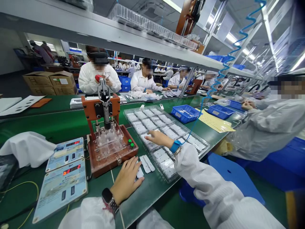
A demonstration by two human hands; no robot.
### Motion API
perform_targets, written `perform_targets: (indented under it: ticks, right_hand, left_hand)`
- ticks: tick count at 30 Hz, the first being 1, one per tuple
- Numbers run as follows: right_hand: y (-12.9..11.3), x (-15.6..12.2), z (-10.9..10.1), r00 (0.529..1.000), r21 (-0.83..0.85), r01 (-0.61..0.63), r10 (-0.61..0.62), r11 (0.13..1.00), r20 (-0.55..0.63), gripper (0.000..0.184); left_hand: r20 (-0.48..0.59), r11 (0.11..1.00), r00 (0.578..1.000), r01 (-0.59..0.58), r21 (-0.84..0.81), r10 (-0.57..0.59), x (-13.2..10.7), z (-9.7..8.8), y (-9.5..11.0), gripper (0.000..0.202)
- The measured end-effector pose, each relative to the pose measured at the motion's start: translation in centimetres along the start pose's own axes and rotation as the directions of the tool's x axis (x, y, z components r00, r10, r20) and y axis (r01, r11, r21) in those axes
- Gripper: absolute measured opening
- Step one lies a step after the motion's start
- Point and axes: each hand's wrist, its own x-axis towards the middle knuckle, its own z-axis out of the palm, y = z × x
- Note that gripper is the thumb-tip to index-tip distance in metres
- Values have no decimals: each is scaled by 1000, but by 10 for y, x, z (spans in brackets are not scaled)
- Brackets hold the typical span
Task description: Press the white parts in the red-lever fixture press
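My left hand (127, 179) lies flat with its fingers stretched over a white plastic part (139, 172) on the green table. Just beyond its fingertips, several more white parts (147, 164) lie side by side. My right hand (160, 139), with a blue wrist strap (175, 146), reaches over a clear compartment tray (169, 178) filled with similar pale parts. Its visible fingers extend toward the left compartments, and I see nothing held in them. To the left of the tray stands a brown press fixture (107, 163) with a metal toggle clamp and clear plates.
Two blue boxes with red digits (62, 187) stand left of the fixture. Blue bins (185, 113) and a yellow sheet (215, 121) lie beyond the tray. A coiled blue cord (226, 60) hangs at right. Co-workers sit opposite, and one person (278, 124) sits at right.
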Motion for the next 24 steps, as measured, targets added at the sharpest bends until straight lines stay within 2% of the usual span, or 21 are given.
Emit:
perform_targets:
  ticks: [3, 5, 9, 12, 14, 15, 18, 21, 24]
  right_hand:
    - [9, 7, -4, 982, 68, 129, -137, 989, 132, 37]
    - [12, 9, -4, 972, 79, 159, -170, 984, 163, 36]
    - [10, 11, 1, 988, 28, 137, -138, 990, 62, 50]
    - [8, 14, 7, 993, -49, 115, -116, 992, -32, 44]
    - [9, 18, 11, 990, -88, 132, -136, 987, -40, 31]
    - [11, 20, 12, 988, -98, 151, -154, 984, -31, 31]
    - [18, 24, 17, 976, -97, 217, -217, 971, 9, 46]
    - [22, 23, 20, 965, -80, 263, -263, 962, 7, 42]
    - [16, 11, 20, 960, -89, 259, -267, 962, -90, 39]
  left_hand:
    - [27, 1000, 999, 21, -23, -20, 1, -1, 1, 46]
    - [46, 998, 998, 48, -48, -46, 1, -5, 3, 47]
    - [89, 985, 991, 112, -132, -101, -1, -15, 6, 55]
    - [144, 965, 978, 177, -193, -150, -6, -21, 7, 68]
    - [156, 956, 971, 210, -207, -179, -11, -24, 6, 76]
    - [154, 953, 969, 223, -206, -193, -13, -25, 6, 79]
    - [130, 950, 963, 257, -179, -236, -19, -27, 3, 79]
    - [110, 961, 967, 242, -134, -229, -24, -32, 2, 74]
    - [41, 985, 988, 155, -79, -152, -31, -39, 5, 67]
